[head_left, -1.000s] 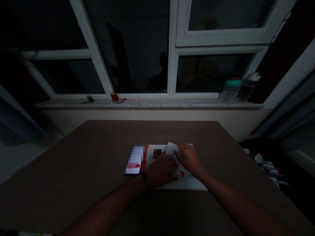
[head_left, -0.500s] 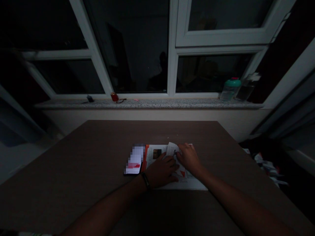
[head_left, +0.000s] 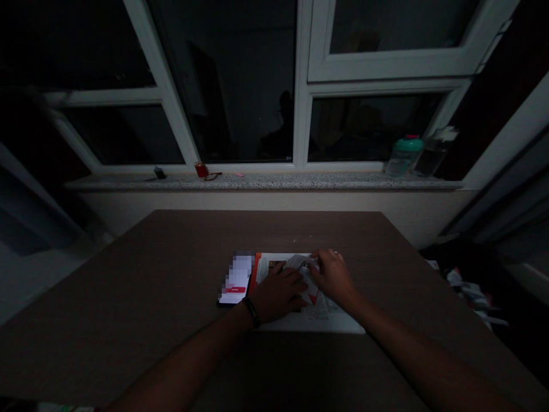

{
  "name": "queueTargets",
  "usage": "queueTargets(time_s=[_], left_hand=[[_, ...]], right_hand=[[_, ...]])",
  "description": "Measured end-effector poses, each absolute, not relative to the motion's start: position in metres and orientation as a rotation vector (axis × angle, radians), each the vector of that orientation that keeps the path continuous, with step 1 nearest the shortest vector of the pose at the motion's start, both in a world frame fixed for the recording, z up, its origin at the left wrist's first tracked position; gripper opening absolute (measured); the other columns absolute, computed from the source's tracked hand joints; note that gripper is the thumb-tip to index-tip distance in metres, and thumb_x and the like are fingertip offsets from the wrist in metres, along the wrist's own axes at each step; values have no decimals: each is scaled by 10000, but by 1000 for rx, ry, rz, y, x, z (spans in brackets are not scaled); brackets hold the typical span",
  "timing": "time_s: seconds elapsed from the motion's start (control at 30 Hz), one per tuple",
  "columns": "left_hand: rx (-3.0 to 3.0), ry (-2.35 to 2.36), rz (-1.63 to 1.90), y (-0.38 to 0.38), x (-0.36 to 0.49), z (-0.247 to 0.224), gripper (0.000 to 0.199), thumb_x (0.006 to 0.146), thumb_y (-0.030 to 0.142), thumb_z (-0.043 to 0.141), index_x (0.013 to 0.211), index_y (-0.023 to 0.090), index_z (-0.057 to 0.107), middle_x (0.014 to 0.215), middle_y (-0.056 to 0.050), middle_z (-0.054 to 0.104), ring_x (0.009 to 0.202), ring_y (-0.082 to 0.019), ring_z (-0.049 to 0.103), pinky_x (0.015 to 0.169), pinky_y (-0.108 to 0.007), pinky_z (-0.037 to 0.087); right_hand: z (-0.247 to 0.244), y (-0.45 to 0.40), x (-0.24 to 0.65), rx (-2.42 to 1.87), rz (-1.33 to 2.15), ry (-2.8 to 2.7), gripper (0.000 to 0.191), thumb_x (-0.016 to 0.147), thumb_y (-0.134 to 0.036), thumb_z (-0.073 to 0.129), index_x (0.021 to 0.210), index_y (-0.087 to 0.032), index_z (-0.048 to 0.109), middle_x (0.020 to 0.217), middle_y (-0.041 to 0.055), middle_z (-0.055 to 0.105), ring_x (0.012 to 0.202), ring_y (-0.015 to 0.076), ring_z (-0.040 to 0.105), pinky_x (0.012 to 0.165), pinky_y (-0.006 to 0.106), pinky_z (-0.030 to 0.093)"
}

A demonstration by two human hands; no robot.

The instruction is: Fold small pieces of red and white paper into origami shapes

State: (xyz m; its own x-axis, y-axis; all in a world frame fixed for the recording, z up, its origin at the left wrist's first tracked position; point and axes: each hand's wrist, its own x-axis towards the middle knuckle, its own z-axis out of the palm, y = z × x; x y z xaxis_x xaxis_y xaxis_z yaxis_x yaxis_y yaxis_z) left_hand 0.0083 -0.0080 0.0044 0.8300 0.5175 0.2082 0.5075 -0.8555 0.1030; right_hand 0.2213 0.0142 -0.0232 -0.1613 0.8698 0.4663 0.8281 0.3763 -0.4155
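Small folded white printed paper [head_left: 311, 290] lies atop a flat orange-edged printed sheet [head_left: 343, 324] on brown wooden tabletop [head_left: 171, 257]. Left hand [head_left: 278, 293] palm-down, fingers spread over it; right hand [head_left: 337, 277] curled at its far edge, pinch unclear. Likely light, thin, easily creased; best held by 2 edges.

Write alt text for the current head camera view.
Two hands, left and right, handle a folded paper on a printed sheet. A lit phone lies left of it on a brown table, below a dark window whose sill holds bottles.
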Motion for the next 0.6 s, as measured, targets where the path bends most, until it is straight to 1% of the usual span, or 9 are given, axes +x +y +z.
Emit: queueTargets(time_s=[0.17,0.33,0.47,0.6], left_hand=[[2945,828,336,-7,6,7,328,955,457,563,1183,227,609,1228,-72,606,1205,-253,509,1107,-486,244],[2947,815,319,-7,5,8,337,953,455,567,1194,223,600,1271,-80,589,1204,-255,514,1065,-469,280],[2946,826,301,-7,5,8,348,944,454,579,1205,225,590,1309,-88,568,1218,-264,516,1058,-476,289],[2926,844,285,-7,3,6,377,930,453,601,1219,213,564,1337,-101,550,1229,-282,521,1071,-514,280]], right_hand=[[-32,14,226,-1273,212,-1931,144,798,-159,554,936,-188,582,830,43,580,834,225,539,760,330,389],[-29,12,227,-1117,277,-1969,121,862,-157,520,953,-194,590,894,60,584,888,227,534,780,342,414],[-26,12,228,-1031,295,-2037,208,914,-118,441,985,-198,619,912,70,605,920,232,534,816,369,424],[-28,15,231,-924,292,-2135,334,866,-43,442,1074,-209,644,945,76,626,963,243,522,839,386,435]])
